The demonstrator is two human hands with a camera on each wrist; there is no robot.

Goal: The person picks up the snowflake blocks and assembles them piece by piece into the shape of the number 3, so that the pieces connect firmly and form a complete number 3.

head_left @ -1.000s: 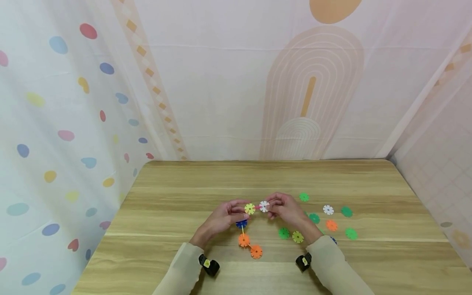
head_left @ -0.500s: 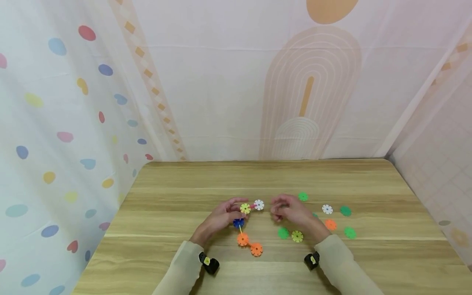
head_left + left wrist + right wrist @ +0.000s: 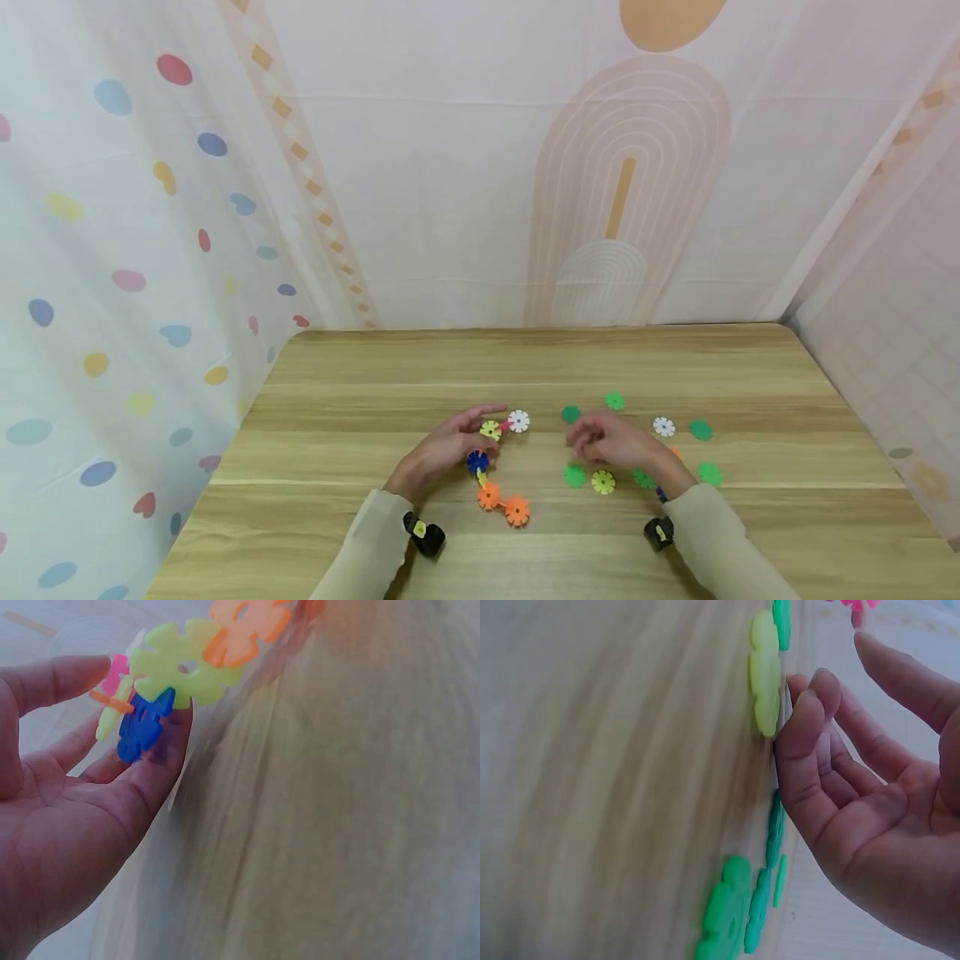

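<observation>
Head view: left hand [image 3: 442,450] pinches the chain of notched plastic discs [image 3: 489,467] on the wooden worktop [image 3: 375,375]. Right hand [image 3: 611,446], fingers loosely curled and empty, hovers over loose green discs [image 3: 575,476]. Judged step: choosing another disc; next needs a clean pinch.

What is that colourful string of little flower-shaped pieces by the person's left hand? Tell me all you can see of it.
The chain of snowflake discs is made of flat, notched, plastic-looking pieces slotted together: white at the far end, then a small pink piece, yellow-green, blue, and two orange discs nearest the person. It runs in a bent line over the wooden table. The left hand holds it at the yellow-green and blue discs; whether the orange end rests on the table is unclear.
</observation>
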